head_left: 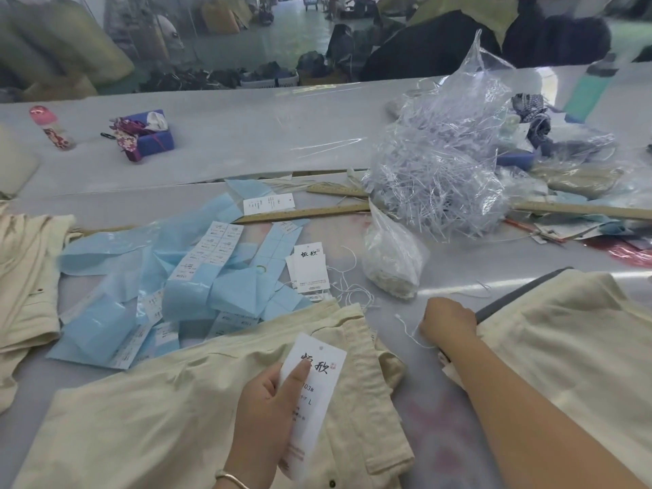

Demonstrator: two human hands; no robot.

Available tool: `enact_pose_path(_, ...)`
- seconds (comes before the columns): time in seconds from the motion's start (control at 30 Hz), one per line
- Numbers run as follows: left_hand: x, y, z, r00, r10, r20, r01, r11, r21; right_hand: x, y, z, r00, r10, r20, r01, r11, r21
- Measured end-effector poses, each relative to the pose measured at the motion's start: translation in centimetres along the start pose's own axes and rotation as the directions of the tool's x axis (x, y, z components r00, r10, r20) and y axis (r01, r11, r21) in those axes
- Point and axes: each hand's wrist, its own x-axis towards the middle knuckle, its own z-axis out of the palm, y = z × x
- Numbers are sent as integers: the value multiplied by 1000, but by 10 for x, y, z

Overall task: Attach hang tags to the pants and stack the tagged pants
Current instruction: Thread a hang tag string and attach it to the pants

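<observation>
Cream pants lie across the near table with the waistband toward the middle. My left hand pinches a white hang tag above that waistband, thumb on its printed face. My right hand is curled on the edge of a second cream pair at the right, beside its dark waistband edge, with a thin white string trailing from it. A small stack of white hang tags lies just beyond the near pants. More cream pants lie at the left edge.
Blue backing sheets with small size stickers are strewn left of centre. A small bag of strings and a big clear bag of plastic fasteners sit at the middle right. Wooden rulers lie behind them. A purple box stands far left.
</observation>
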Motion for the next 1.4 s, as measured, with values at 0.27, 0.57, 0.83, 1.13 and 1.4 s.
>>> enact_pose_path(0.27, -9, 6, -3, 996, 60, 60, -57, 997, -57, -12, 7, -9, 993, 9, -118, 42, 906, 421)
enact_pose_path(0.57, -41, 34, -19, 948, 299, 111, -287, 951, -116, -183, -32, -80, 891, -319, -322, 353, 40, 935)
enact_pose_path(0.83, -92, 48, -49, 856, 484, 184, -485, 873, -41, -266, -86, -81, 800, -428, -419, 487, 57, 872)
enact_pose_path(1.13, -117, 51, -84, 863, 502, 60, -505, 854, 127, -225, -56, -71, 891, 114, -439, 303, 571, 763)
enact_pose_path(1.4, -125, 50, -93, 866, 492, 84, -499, 854, 143, -223, -32, -71, 964, -65, -258, 241, -202, 949)
